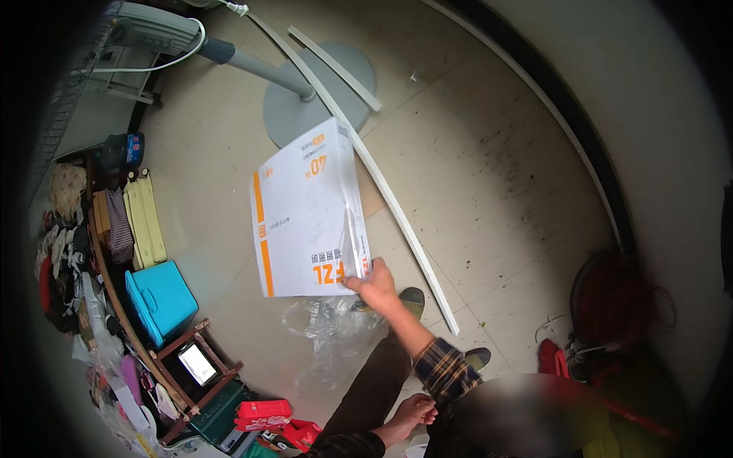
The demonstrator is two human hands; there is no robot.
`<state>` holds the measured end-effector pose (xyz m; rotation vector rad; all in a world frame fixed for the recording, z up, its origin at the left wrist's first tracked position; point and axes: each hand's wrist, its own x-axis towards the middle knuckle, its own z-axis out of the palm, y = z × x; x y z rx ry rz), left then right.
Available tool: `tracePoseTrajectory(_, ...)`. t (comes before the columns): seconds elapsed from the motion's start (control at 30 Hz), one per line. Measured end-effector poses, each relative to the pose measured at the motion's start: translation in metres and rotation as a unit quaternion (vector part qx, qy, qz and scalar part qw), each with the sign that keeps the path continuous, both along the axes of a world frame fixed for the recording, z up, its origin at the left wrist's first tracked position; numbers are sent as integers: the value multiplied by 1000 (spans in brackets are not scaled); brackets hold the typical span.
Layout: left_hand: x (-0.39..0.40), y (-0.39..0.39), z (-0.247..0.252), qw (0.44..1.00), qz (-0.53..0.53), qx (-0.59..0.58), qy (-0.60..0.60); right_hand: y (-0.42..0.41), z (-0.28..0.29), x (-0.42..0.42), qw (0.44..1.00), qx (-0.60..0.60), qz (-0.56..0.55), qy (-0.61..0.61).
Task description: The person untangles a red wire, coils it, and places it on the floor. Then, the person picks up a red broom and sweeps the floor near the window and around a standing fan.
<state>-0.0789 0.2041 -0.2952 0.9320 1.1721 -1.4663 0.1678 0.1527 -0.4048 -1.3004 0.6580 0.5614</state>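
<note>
My right hand (375, 286) grips the near right corner of a white cardboard box (303, 217) with orange stripes and print, thumb on its broad face and fingers around the narrow side. The box is tilted above the floor; its side edge looks creased, with loose film or tape. My left hand (409, 415) is low in front of my body, fingers curled in, nothing visible in it. A crumpled clear plastic bag (329, 338) lies on the floor below the box. A long white plastic strip (395, 206) runs diagonally past the box's right side.
A shorter white strip (338, 68) crosses the round grey base (278, 117) of a stand. Along the left are a yellow suitcase (144, 220), a turquoise plastic box (166, 303), a wooden stool frame (232, 372) and a cluttered table. A red carton (263, 413) stands near my leg.
</note>
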Motion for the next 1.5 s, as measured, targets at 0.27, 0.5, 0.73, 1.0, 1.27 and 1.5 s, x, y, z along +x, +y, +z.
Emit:
tracePoseTrajectory(0.27,-7,13,-5,998,19,32,-57,-55,66,-77,951,255,-160,74)
tracePoseTrajectory(0.5,12,35,-1,977,171,107,-71,-146,104,-172,942,221,-242,68)
tracePoseTrajectory(0.73,130,105,18,934,305,122,-138,-192,160,-291,932,202,-292,72)
tracePoseTrajectory(1.0,258,86,-15,995,-5,-37,-90,-186,159,-306,902,228,-351,102)
tracePoseTrajectory(1.27,285,41,47,973,-183,-26,-136,-159,122,-344,840,339,-393,162)
tracePoseTrajectory(1.5,232,-16,106,708,-467,109,-519,-93,71,-360,914,-258,-186,251)
